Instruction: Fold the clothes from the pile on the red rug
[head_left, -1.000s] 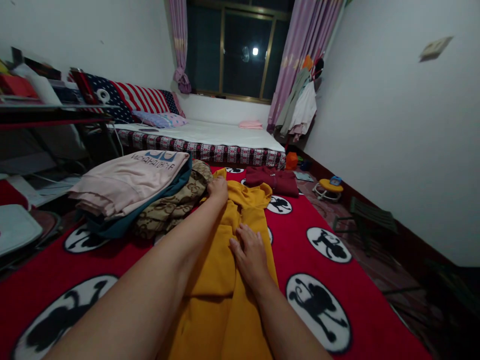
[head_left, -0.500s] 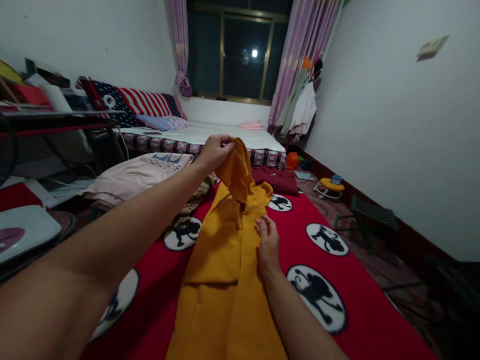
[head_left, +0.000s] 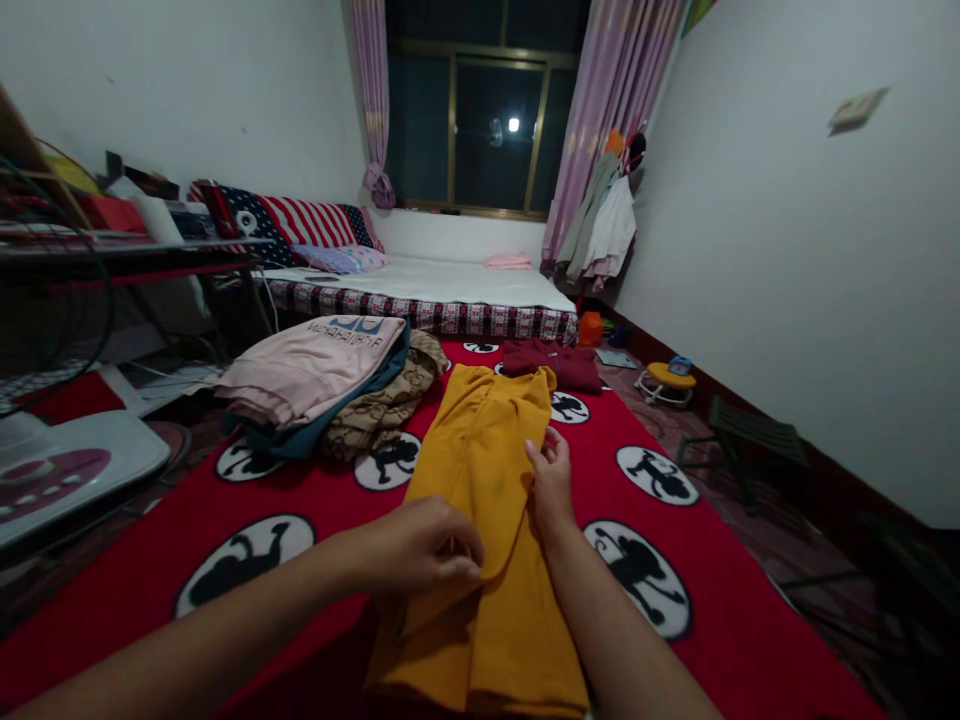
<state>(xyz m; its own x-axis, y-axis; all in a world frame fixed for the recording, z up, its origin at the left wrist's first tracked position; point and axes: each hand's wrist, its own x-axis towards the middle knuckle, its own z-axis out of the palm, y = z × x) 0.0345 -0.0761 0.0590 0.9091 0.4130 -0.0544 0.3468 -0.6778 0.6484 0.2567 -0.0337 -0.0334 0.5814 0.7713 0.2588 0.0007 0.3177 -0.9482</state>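
Observation:
A mustard-yellow garment (head_left: 487,450) lies lengthwise before me, one long part of it folded down over the rest toward me. It looks like a sleeved top, but its exact kind is unclear. At the near left, my left hand (head_left: 420,550) is closed with bent fingers on the tip of the folded-down part. My right hand (head_left: 553,485) touches the garment's right edge, its fingers loosely apart. Underneath is a red blanket (head_left: 720,590) with black monkey figures in white circles.
Left of the yellow garment are a folded pale pink garment (head_left: 315,365) and a brown patterned cloth (head_left: 386,405). A folded maroon garment (head_left: 559,368) lies beyond it. A small yellow stool (head_left: 670,377) and dark folding stool (head_left: 757,435) stand right; a bed (head_left: 450,280) is behind.
My left hand has come down and toward me, bringing the raised part of the yellow garment down flat over the rest. My right hand stays near the right edge.

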